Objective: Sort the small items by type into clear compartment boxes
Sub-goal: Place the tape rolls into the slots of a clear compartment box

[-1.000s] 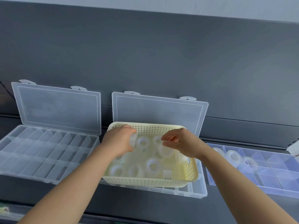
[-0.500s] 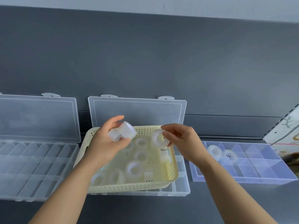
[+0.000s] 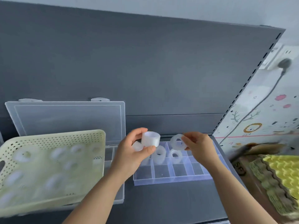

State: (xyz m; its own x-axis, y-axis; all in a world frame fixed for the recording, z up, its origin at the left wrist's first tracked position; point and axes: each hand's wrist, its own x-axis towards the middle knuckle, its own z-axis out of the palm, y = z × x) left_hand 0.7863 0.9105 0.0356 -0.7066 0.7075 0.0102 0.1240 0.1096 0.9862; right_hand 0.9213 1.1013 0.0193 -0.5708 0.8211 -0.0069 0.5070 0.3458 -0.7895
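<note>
Here left fingers pinch two frosted white rolls, right fingers one ring.

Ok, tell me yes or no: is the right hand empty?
No, the right hand pinches a translucent ring between its fingertips, above the clear compartment box.

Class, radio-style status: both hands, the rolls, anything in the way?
Left hand grips wide roll and small roll. Right hand pinches ring roll. Both above compartment box, two rolls inside. Nothing blocks its free cells.
</note>
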